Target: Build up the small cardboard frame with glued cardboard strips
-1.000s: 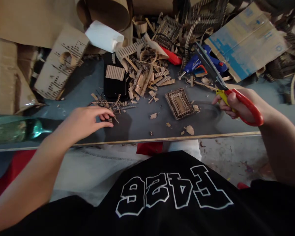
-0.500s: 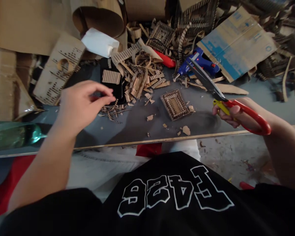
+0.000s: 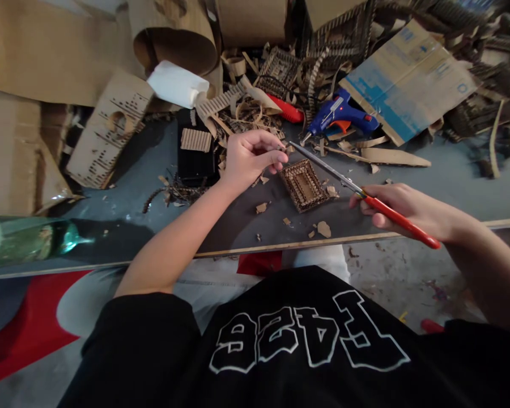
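Right hand (image 3: 404, 208), scissors (image 3: 352, 185) aslant, tips (image 3: 292, 144) forward-left

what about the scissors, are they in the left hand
No, the right hand holds the scissors by their handles.

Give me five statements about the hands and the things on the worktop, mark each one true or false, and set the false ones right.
1. The right hand holds the red-handled scissors. True.
2. The scissors point toward the left hand. True.
3. The left hand lies flat with its fingers spread. False: its fingers curl, thumb and fingertips drawn together; whatever is between them is too small to name.
4. A ribbed cardboard piece lies on a flat black object. True.
5. The glue gun is in the left hand. False: it lies among cardboard scraps, held by neither hand.
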Available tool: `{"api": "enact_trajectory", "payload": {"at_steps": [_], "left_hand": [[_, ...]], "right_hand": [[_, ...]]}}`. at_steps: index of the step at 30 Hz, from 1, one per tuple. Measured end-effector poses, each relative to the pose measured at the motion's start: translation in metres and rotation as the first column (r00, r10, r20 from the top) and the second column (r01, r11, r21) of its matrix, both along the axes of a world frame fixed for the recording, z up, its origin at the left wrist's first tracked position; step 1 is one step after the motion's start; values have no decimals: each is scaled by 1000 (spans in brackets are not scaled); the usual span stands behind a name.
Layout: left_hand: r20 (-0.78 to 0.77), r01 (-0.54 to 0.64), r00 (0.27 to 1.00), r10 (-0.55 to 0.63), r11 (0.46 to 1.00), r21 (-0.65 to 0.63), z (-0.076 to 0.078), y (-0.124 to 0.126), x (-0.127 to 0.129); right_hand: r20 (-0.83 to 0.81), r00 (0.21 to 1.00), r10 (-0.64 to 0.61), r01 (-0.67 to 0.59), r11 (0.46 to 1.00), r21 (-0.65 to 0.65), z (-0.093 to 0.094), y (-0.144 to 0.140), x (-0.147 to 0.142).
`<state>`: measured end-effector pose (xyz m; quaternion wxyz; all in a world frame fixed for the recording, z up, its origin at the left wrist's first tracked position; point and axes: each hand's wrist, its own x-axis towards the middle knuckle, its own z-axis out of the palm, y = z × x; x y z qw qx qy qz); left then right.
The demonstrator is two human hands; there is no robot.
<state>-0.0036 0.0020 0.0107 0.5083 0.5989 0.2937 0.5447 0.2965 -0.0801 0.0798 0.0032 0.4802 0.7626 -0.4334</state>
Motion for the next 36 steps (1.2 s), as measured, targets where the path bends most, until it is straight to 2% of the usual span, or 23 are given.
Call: {"api": "enact_trajectory", "payload": {"at_steps": [4, 10, 14, 18, 21, 27, 32, 36], "left_hand": [[35, -66, 997, 67, 998, -18, -9, 2, -7], [66, 30, 997, -27, 999, -37, -5, -6, -8], [92, 49, 995, -43, 997, -59, -1, -9, -8], [54, 39, 998, -36, 997, -60, 0, -11, -8], [33, 39, 999, -38, 999, -23, -2, -10, -9], [10, 38, 999, -39, 994, 106, -10, 0, -14], [-88, 77, 994, -63, 983, 164, -14, 4, -15], [-12, 148, 989, -149, 968, 202, -17, 2, -13]], "right_hand": [[-25, 1000, 20, -20, 1000, -9, 0, -1, -7], [99, 995, -10, 11, 1000, -11, 1, -3, -20], [185, 983, -16, 21, 999, -25, 5, -3, -27], [233, 973, -10, 22, 998, -51, 6, -1, -30], [185, 983, -1, 6, 1000, -26, 0, -1, -26], [5, 999, 53, -53, 990, 131, -17, -2, -13], [-85, 995, 58, -52, 996, 73, -18, -2, -7], [-119, 991, 55, -49, 998, 49, -17, -4, -7]]}}
